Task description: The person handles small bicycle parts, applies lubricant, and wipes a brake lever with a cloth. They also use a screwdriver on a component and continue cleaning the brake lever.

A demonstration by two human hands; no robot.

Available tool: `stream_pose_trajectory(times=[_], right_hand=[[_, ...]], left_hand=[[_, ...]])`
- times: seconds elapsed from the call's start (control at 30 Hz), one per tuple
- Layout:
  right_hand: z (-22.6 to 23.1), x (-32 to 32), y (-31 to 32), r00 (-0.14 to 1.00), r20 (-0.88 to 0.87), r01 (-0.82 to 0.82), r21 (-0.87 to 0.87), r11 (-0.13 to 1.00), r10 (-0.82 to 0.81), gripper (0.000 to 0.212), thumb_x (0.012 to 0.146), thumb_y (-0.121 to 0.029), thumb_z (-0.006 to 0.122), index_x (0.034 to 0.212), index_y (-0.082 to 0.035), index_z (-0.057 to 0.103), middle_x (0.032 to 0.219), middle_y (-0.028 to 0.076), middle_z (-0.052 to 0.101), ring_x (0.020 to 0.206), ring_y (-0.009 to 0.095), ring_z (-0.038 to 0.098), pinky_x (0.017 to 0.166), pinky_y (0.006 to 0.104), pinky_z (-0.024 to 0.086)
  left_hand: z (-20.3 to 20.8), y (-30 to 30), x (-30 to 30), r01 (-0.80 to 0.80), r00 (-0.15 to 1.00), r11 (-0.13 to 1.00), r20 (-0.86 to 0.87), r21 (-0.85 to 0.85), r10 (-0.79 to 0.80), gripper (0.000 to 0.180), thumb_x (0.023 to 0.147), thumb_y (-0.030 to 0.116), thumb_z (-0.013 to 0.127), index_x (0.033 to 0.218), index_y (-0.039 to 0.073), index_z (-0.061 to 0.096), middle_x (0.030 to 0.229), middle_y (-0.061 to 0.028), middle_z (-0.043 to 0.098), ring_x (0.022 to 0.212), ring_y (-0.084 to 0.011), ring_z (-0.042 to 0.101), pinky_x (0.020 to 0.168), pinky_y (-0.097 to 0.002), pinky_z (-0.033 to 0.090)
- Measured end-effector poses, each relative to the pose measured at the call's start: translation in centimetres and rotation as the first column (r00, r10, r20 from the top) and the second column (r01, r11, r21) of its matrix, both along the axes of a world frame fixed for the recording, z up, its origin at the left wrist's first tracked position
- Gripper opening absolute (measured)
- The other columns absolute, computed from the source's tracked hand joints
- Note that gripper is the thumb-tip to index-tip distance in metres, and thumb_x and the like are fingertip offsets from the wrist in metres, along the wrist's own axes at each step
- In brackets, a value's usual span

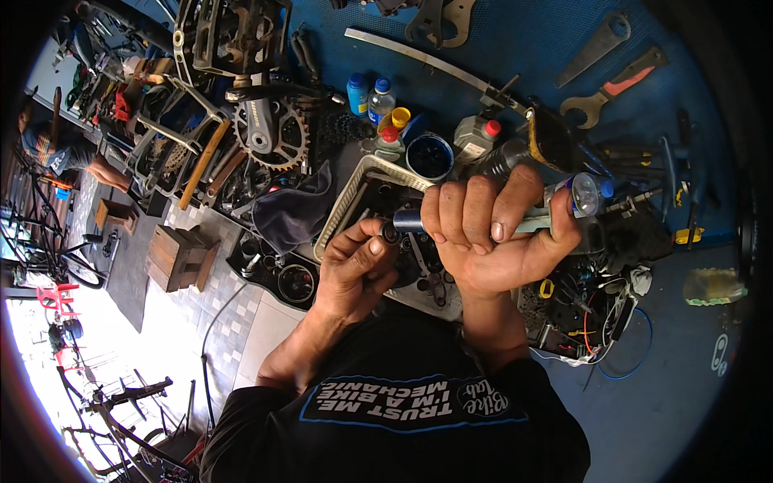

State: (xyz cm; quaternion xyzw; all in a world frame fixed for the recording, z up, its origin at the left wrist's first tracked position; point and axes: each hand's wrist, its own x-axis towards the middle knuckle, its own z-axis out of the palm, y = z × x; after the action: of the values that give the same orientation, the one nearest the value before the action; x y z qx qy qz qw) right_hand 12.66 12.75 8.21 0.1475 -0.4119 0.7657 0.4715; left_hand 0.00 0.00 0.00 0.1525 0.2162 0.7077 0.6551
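Observation:
My right hand (491, 229) is wrapped round a dark blue metal tube (409, 220), its fingers closed over the middle. A pale length of something shows past the palm, near a clear plastic piece; whether it belongs to the tube I cannot tell. At the tube's left end, my left hand (354, 259) pinches a small dark round part (390, 233) against or just beside the opening. Below both hands lies a cream plastic basket (342, 205) with dark metal parts in it, partly hidden by my hands.
A crankset (270, 133) and bike parts crowd the bench's left. Behind the basket stand a blue tub (429, 157), small bottles (382, 98) and a grey red-capped jug (477, 137). Wrenches (612, 84) hang on the blue wall. A wooden stool (179, 258) and another person (68, 153) are at left.

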Motion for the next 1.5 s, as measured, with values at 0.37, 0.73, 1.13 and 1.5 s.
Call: stream_pose_trajectory(times=[0.37, 0.73, 1.13, 1.5], right_hand=[[-0.2, -0.3, -0.9, 1.0, 0.01, -0.01, -0.022, 1.0, 0.011, 0.06, 0.106, -0.058, 0.027, 0.079, -0.01, 0.049, 0.057, 0.004, 0.043, 0.051, 0.016, 0.032, 0.061, 0.0371, 0.033], [-0.7, 0.6, -0.2, 1.0, 0.031, 0.0, -0.004, 1.0, 0.0, 0.06, 0.105, -0.061, 0.029, 0.082, -0.011, 0.051, 0.057, 0.004, 0.044, 0.05, 0.016, 0.035, 0.059, 0.0367, 0.034], [-4.8, 2.5, 0.7, 0.764, 0.494, 0.316, 0.276, 0.908, -0.416, 0.061, 0.097, -0.029, 0.066, 0.146, -0.006, 0.04, 0.109, 0.009, 0.053, 0.106, 0.022, 0.055, 0.095, 0.0399, 0.049], [-20.2, 3.6, -4.3, 0.044, 0.78, -0.579, 0.529, 0.621, -0.624, 0.04, 0.092, -0.018, 0.074, 0.128, -0.006, 0.062, 0.115, 0.015, 0.065, 0.106, 0.035, 0.068, 0.092, 0.0469, 0.055]], left_hand=[[-0.7, 0.2, 0.2, 0.002, 0.999, 0.999, -0.032, -0.053, -0.004, 0.025, 0.101, 0.025, 0.07, 0.115, 0.006, 0.065, 0.079, 0.0036, 0.051, 0.063, -0.0041, 0.039, 0.049, -0.0184, 0.033], [-0.6, 0.4, -0.3, 0.04, 0.997, 0.999, 0.06, 0.026, -0.042, 0.021, 0.103, 0.021, 0.067, 0.118, 0.007, 0.066, 0.076, 0.0042, 0.047, 0.063, -0.0054, 0.036, 0.051, -0.0198, 0.03], [-2.6, 0.1, -2.3, 0.011, 0.995, 0.999, 0.095, 0.031, -0.014, 0.029, 0.099, 0.028, 0.072, 0.113, 0.003, 0.064, 0.088, 0.0004, 0.054, 0.064, -0.0053, 0.039, 0.049, -0.0185, 0.031], [-6.3, 1.1, -5.2, -0.083, 0.956, 0.996, 0.281, 0.01, 0.077, 0.023, 0.101, 0.026, 0.066, 0.111, 0.006, 0.066, 0.103, -0.0012, 0.063, 0.072, -0.007, 0.045, 0.05, -0.0202, 0.036]])
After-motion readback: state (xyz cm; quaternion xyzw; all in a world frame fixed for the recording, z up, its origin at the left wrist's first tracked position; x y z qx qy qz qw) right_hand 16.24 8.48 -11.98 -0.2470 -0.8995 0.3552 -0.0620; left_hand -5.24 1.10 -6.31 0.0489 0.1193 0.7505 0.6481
